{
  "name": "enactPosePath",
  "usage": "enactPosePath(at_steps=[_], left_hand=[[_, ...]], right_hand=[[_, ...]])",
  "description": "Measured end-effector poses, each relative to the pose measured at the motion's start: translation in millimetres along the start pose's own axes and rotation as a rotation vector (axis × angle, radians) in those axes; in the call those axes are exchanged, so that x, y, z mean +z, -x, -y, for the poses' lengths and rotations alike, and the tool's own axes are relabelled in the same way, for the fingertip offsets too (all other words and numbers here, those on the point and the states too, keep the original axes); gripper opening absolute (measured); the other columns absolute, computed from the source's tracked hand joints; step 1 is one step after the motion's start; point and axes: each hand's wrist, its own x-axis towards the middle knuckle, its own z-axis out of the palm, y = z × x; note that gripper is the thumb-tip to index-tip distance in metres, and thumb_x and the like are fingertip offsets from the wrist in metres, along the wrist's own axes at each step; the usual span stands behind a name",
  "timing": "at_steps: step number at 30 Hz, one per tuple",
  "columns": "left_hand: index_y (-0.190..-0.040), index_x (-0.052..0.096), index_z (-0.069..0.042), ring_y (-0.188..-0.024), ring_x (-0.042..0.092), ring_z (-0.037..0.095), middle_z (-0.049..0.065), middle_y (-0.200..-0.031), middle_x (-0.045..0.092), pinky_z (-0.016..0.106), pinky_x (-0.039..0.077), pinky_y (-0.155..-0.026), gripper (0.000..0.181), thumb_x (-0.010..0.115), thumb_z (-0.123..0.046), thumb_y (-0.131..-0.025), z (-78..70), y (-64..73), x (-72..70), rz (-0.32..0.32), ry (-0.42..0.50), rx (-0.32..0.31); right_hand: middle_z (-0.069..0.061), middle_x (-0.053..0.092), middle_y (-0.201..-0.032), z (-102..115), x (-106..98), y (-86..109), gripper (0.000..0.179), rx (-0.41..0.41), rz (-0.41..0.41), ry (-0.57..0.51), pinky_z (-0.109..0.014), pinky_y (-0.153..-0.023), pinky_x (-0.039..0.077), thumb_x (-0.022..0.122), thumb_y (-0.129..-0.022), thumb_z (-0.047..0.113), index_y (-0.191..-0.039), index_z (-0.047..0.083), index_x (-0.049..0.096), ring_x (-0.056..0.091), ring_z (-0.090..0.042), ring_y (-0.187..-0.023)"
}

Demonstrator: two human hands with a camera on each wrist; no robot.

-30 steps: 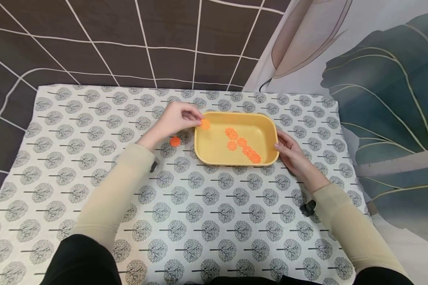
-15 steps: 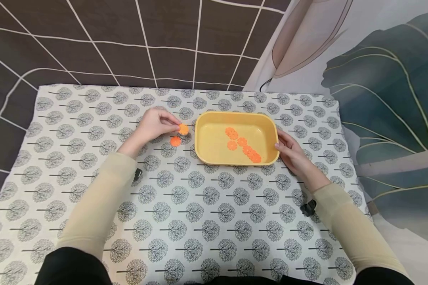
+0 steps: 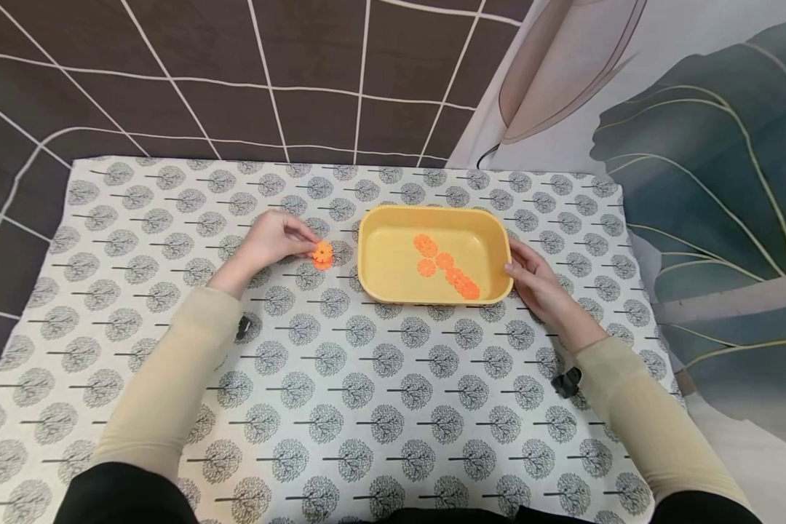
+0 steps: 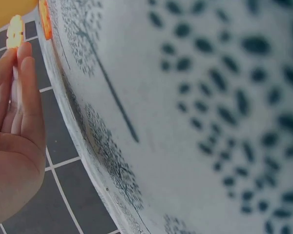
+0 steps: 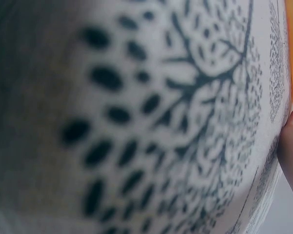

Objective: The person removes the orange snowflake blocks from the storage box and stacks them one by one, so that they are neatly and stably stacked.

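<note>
My left hand pinches a small orange notched disc between thumb and fingers. In the left wrist view the held disc stands edge-up at the fingertips. Just behind and below it a second orange disc lies on the cloth, partly covered in the head view. To the right sits a shallow yellow plastic tray with several orange discs spread on its bottom. My right hand holds the tray's right end, thumb on the rim and fingers along the outer wall.
A white cloth printed with grey trees covers the table. Dark fabric with white grid lines hangs behind the far edge. A leaf-patterned curtain hangs at the right, near the table's side.
My left hand has carried the pinched disc left and toward me, from the tray's left rim to over the loose disc. The right hand and tray have stayed put.
</note>
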Motion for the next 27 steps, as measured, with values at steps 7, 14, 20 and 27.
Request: enactPosePath(at_steps=[7,14,20,27], left_hand=[[-0.107,0.078,0.003,-0.071,0.072,0.008,0.018,-0.102,0.081,0.02,0.063,-0.068,0.017,0.081,-0.004,-0.091,0.7,0.5,0.8,0.04,-0.057,0.001],[-0.106,0.079,0.0,-0.073,0.071,0.006,0.018,-0.105,0.081,0.017,0.061,-0.071,0.015,0.081,-0.005,-0.092,1.7,-1.2,2.4,0.045,-0.144,0.017],[-0.104,0.08,-0.001,-0.076,0.071,0.004,0.017,-0.104,0.081,0.014,0.057,-0.075,0.014,0.082,-0.005,-0.091,4.5,-3.3,1.9,0.035,-0.197,0.027],[-0.103,0.08,-0.002,-0.083,0.073,0.012,0.018,-0.107,0.08,0.017,0.055,-0.078,0.013,0.082,-0.005,-0.09,5.3,-3.9,2.7,0.038,-0.229,0.035]], right_hand=[[-0.018,0.018,-0.176,0.7,0.6,1.2,0.067,0.005,-0.007,0.002,-0.027,-0.134,0.025,0.056,-0.106,0.005,-0.165,-0.002,0.024,0.041,-0.012,-0.15],[-0.018,0.021,-0.175,-1.2,-1.0,-0.1,0.065,-0.024,0.006,-0.005,-0.023,-0.131,0.031,0.056,-0.107,0.004,-0.164,-0.002,0.026,0.049,-0.002,-0.138],[-0.017,0.022,-0.175,-2.3,-2.2,-1.0,0.065,-0.027,0.009,-0.005,-0.024,-0.131,0.03,0.055,-0.107,0.003,-0.164,-0.002,0.026,0.048,-0.003,-0.14],[-0.018,0.017,-0.177,-1.8,-1.8,-2.1,0.067,-0.008,0.007,0.012,-0.023,-0.13,0.03,0.055,-0.107,0.004,-0.165,-0.002,0.022,0.044,-0.008,-0.146]])
